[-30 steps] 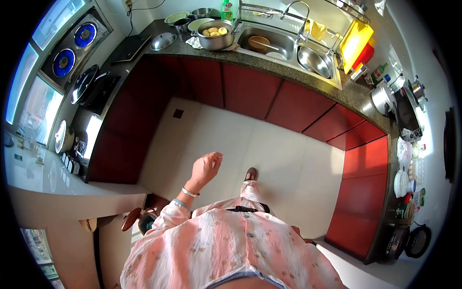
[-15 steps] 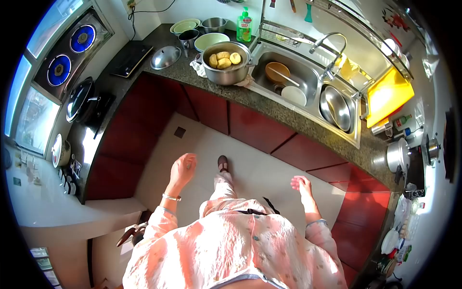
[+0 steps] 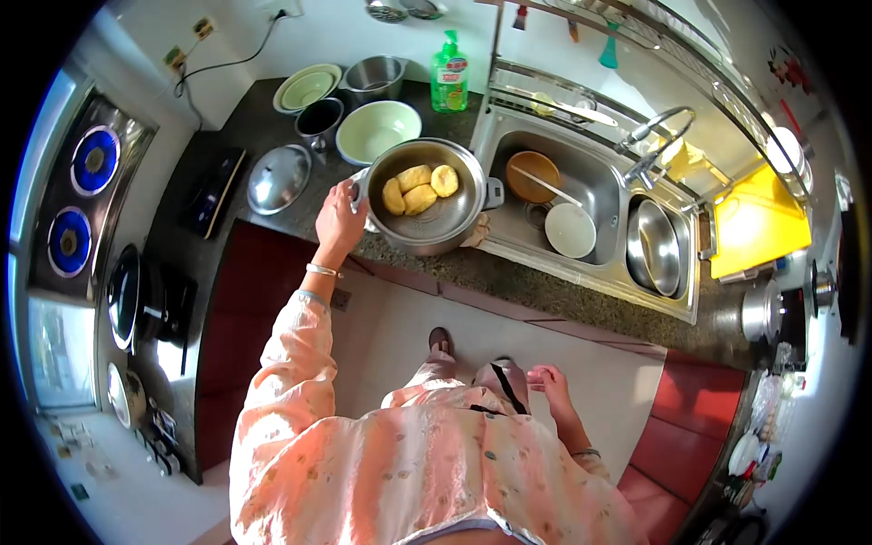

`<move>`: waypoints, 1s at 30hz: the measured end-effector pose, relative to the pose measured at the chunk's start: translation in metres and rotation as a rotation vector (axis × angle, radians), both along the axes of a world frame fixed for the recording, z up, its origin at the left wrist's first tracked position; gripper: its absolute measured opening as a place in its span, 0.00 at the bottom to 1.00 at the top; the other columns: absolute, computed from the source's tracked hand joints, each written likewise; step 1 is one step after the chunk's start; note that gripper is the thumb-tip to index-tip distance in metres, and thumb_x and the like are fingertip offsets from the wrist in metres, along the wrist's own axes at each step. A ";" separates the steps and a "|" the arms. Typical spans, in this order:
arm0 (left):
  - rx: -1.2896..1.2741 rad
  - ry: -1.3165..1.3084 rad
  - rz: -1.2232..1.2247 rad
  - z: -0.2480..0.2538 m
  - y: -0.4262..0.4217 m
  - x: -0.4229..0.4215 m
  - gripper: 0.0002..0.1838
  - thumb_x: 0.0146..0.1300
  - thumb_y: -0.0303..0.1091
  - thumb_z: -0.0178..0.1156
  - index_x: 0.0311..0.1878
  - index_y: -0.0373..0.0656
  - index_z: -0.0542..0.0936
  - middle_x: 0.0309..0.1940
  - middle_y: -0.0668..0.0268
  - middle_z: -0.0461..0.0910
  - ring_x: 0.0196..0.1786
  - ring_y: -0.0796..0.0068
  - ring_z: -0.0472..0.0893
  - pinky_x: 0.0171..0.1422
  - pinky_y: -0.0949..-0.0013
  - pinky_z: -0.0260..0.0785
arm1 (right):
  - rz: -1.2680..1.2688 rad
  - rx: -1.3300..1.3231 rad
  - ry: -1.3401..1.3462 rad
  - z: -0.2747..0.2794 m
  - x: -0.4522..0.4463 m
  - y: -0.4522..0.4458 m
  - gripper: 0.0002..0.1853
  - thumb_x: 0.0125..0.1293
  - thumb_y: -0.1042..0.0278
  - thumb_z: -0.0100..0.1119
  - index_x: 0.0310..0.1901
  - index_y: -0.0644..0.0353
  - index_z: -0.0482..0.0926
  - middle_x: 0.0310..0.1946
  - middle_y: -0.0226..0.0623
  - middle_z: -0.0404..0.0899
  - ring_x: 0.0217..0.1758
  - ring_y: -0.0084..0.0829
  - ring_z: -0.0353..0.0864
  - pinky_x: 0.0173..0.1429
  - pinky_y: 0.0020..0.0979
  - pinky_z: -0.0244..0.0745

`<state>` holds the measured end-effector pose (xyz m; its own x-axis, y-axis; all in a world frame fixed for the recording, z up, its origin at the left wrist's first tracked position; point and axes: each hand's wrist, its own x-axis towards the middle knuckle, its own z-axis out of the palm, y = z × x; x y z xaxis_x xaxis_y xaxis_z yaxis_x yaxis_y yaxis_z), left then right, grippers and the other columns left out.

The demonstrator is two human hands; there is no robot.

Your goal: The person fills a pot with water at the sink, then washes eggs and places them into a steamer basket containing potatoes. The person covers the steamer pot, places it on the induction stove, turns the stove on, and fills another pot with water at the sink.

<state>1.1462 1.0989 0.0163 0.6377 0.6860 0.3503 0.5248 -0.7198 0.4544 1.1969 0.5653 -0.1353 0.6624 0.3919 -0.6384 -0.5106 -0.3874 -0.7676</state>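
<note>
A stainless steel pot [image 3: 431, 234] stands on the counter, left of the sink, with several yellow food pieces [image 3: 416, 191] inside. My left hand [image 3: 340, 220] is at the pot's left side, its fingers curled over the handle there. Part of that handle is hidden by the fingers. The pot's right handle [image 3: 494, 193] is untouched, with a bit of cloth [image 3: 476, 231] below it. My right hand [image 3: 551, 385] hangs low over the floor, away from the counter, fingers apart and holding nothing. A metal lid [image 3: 279, 179] lies left of the pot.
Behind the pot are a pale green bowl [image 3: 379, 132], a dark metal cup [image 3: 320, 122] and a green soap bottle [image 3: 450, 77]. The double sink [image 3: 603, 162] holds a brown bowl [image 3: 533, 175], a white bowl [image 3: 570, 230] and a metal basin [image 3: 652, 249]. A yellow board [image 3: 761, 222] stands at right.
I have come nearer the counter. My left hand has moved forward from above the floor to the pot's left handle. My right hand has stayed low, over the floor.
</note>
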 end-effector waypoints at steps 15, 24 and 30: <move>0.201 0.372 -0.084 -0.012 0.030 0.058 0.15 0.54 0.34 0.63 0.42 0.41 0.71 0.38 0.59 0.75 0.43 0.60 0.79 0.40 0.59 0.75 | -0.021 0.006 -0.034 0.014 0.060 0.068 0.12 0.72 0.65 0.44 0.47 0.63 0.75 0.40 0.38 0.81 0.39 0.29 0.82 0.43 0.29 0.77; 0.213 0.217 -0.042 -0.019 0.021 0.056 0.14 0.57 0.31 0.61 0.46 0.41 0.73 0.41 0.58 0.71 0.45 0.59 0.77 0.42 0.60 0.74 | -0.032 -0.026 0.014 0.010 0.059 0.065 0.13 0.72 0.65 0.44 0.47 0.63 0.75 0.40 0.38 0.81 0.40 0.30 0.82 0.43 0.30 0.77; 0.168 0.124 -0.030 -0.011 0.023 0.057 0.12 0.58 0.31 0.60 0.45 0.42 0.74 0.38 0.57 0.72 0.38 0.54 0.78 0.40 0.58 0.73 | -0.024 -0.015 0.000 0.005 0.068 0.070 0.12 0.72 0.65 0.43 0.46 0.63 0.75 0.40 0.38 0.81 0.39 0.29 0.81 0.43 0.29 0.76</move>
